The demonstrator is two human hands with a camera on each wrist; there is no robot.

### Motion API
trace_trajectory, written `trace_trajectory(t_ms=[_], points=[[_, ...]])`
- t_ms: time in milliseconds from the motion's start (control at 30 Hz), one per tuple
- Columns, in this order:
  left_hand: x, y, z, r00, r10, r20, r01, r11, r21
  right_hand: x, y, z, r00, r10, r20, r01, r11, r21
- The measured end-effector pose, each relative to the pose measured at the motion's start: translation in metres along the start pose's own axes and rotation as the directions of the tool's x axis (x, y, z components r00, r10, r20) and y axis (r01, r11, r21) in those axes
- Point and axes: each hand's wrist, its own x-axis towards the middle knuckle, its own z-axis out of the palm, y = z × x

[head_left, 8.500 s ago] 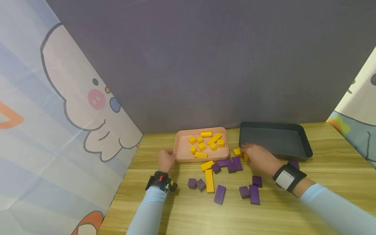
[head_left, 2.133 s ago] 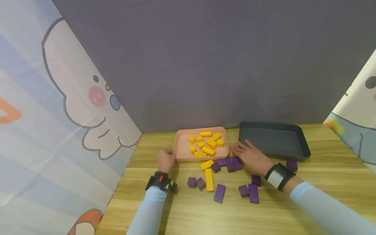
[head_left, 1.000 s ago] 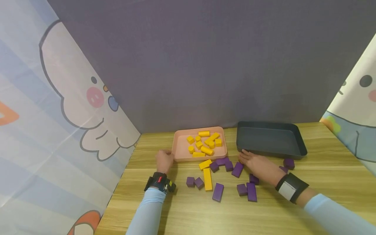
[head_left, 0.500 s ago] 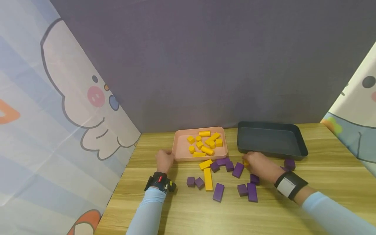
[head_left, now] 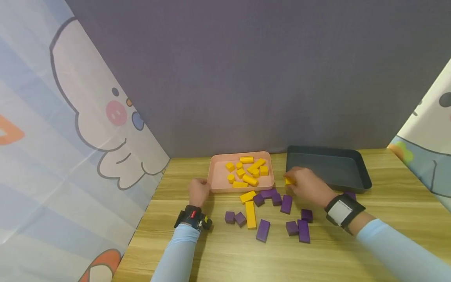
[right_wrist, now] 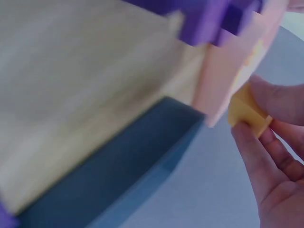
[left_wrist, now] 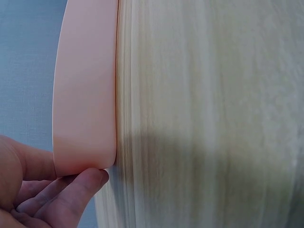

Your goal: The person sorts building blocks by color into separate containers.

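My left hand (head_left: pixel 199 192) grips the left end of the pink tray (head_left: pixel 218 187); in the left wrist view, its fingers (left_wrist: pixel 76 197) pinch the corner between rim and base. Several yellow blocks and cylinders, among them a yellow cylinder (head_left: pixel 250 180), lie inside. A small yellow block (right_wrist: pixel 249 111) is pinched between thumb and fingertips of my right hand (head_left: pixel 311 187), raised beside the front left corner of the dark tray (head_left: pixel 327 166). On the table in front of the pink tray lie two yellow bars, one of them a long bar (head_left: pixel 251 215).
Several purple blocks are scattered over the wooden table (head_left: pixel 225 258), including a flat purple block (head_left: pixel 286 204) near the right hand and a purple cube (head_left: pixel 292 228) further forward. A grey panel (head_left: pixel 246 78) stands behind both trays.
A yellow cylinder has gone into the pink tray. The right hand has since picked up another yellow block and raised it. One flat purple block has shifted towards me. The left hand has stayed put.
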Motion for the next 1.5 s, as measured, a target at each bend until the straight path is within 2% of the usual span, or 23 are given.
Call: trace_trajectory(t_ms=[133,267,433,767,1000,1200,1500], points=[[0.0,-0.002,0.001,1.0,0.022,-0.006,-0.022,1.0,0.0,0.018,-0.02,-0.003,0.999,-0.004,-0.035,0.004,1.0,-0.006],[0.0,-0.004,0.002,0.999,0.029,-0.023,-0.029,1.0,0.007,0.032,-0.033,0.002,0.996,-0.055,-0.073,0.055,0.998,-0.005],[0.001,-0.005,0.003,1.0,0.011,-0.026,-0.011,1.0,0.008,0.046,-0.038,0.014,0.995,-0.081,-0.055,0.082,0.997,0.015],[0.003,-0.003,0.005,0.999,0.022,-0.031,-0.022,1.0,-0.008,0.069,-0.039,0.028,0.997,-0.039,0.069,0.038,0.999,0.005],[0.005,-0.002,0.004,0.999,0.027,-0.025,-0.027,0.999,-0.017,0.078,-0.037,0.035,0.995,-0.039,0.089,0.041,0.999,-0.014],[0.005,0.001,0.003,1.0,0.018,-0.02,-0.018,1.0,-0.018,0.079,-0.034,0.037,0.993,-0.015,0.116,0.019,0.999,-0.026],[0.006,-0.001,0.003,0.999,0.023,-0.022,-0.023,1.0,-0.013,0.083,-0.03,0.04,0.991,-0.022,0.13,0.026,0.999,-0.031]])
